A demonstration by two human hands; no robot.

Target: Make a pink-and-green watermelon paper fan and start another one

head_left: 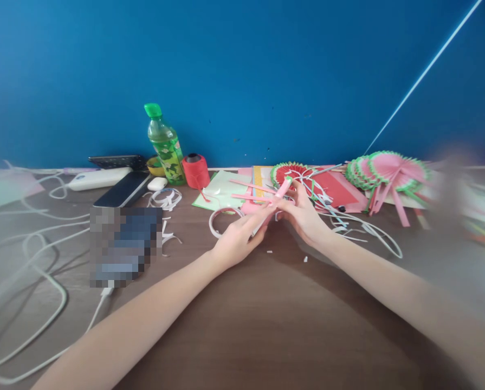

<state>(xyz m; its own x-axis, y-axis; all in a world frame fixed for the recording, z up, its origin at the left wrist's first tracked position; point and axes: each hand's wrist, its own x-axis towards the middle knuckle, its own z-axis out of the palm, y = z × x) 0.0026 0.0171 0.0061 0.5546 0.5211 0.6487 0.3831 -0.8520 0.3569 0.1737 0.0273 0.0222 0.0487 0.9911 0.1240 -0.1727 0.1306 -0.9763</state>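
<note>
Leaning over a brown table against a blue wall, a person is handling a pink paper piece with both bare hands, the piece sitting between them near the middle of the scene. The left hand is gripping its lower part, fingers drawn close together, while the right hand is holding the upper part between thumb and fingers in a narrow pinch. Two thin pink strips are pointing leftward beside the paper. A white ring is lying just beside the left hand; pink pleated fans are resting farther right, and a red thread spool and a green-capped bottle are standing left of the hands.
</note>
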